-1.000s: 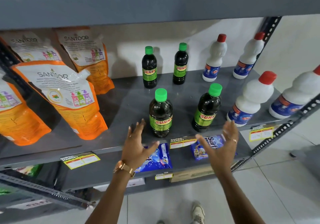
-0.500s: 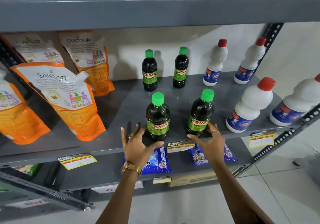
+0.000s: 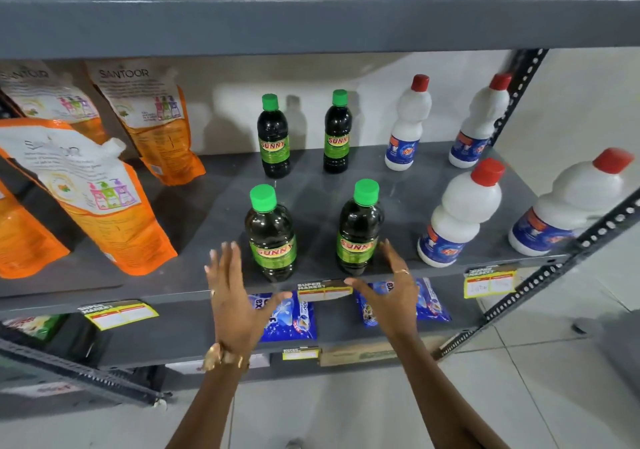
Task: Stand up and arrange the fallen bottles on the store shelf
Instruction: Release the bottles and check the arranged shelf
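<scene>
Several dark bottles with green caps stand upright on the grey shelf (image 3: 194, 226): two at the front (image 3: 270, 237) (image 3: 359, 228) and two at the back (image 3: 273, 136) (image 3: 337, 133). Several white bottles with red caps stand upright to their right, such as the front one (image 3: 462, 214). My left hand (image 3: 235, 296) is open, fingers spread, just left of the front left dark bottle without touching it. My right hand (image 3: 391, 292) is open beside the lower right of the front right dark bottle and holds nothing.
Orange Santoor refill pouches (image 3: 90, 192) lean at the shelf's left. Blue detergent sachets (image 3: 291, 317) lie on the lower shelf under my hands. Price tags (image 3: 323, 291) hang on the shelf edge. A perforated metal upright (image 3: 554, 268) slants at the right, above a tiled floor.
Both hands have moved up and forward toward the two front dark bottles. The left hand's fingers have straightened. All bottles stay upright in place.
</scene>
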Tool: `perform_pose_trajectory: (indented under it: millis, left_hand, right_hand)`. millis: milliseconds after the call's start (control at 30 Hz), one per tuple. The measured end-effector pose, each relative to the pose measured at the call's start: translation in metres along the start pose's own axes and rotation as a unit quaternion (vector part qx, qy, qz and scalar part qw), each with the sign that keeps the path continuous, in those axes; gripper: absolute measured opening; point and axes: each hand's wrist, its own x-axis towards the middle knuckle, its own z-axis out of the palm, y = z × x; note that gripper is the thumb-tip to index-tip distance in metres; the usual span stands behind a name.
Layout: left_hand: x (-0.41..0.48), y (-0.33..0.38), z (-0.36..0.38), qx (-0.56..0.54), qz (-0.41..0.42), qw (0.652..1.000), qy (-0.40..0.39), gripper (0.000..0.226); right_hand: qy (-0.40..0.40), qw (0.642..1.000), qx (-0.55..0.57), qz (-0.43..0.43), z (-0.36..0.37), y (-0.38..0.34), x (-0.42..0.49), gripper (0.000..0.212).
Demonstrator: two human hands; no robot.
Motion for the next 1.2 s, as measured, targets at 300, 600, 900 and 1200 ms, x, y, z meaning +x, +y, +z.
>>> perform_pose_trajectory:
  millis: [300, 600, 900, 1200]
  left_hand:
    - [-0.052, 0.103, 0.067, -0.170, -0.002, 0.984, -0.052, 0.077]
    - [-0.019, 0.113, 0.103, -0.153, -0.067, 0.985, -0.031, 0.075]
    - [-0.020, 0.122, 0.115, -0.082, -0.078, 0.994, -0.004, 0.060]
    - [-0.016, 0.122, 0.107, -0.018, -0.053, 0.998, -0.019, 0.057]
  right_hand:
    - [0.113, 0.990, 0.079, 0.021, -0.087, 0.025, 0.041, 0.095]
    - [0.085, 0.995, 0.039, 0.019, -0.090, 0.054, 0.055, 0.066]
    - [0.062, 0.998, 0.028, 0.010, -0.092, 0.064, 0.055, 0.075]
    - [0.036, 0.997, 0.072, 0.008, -0.120, 0.047, 0.032, 0.103]
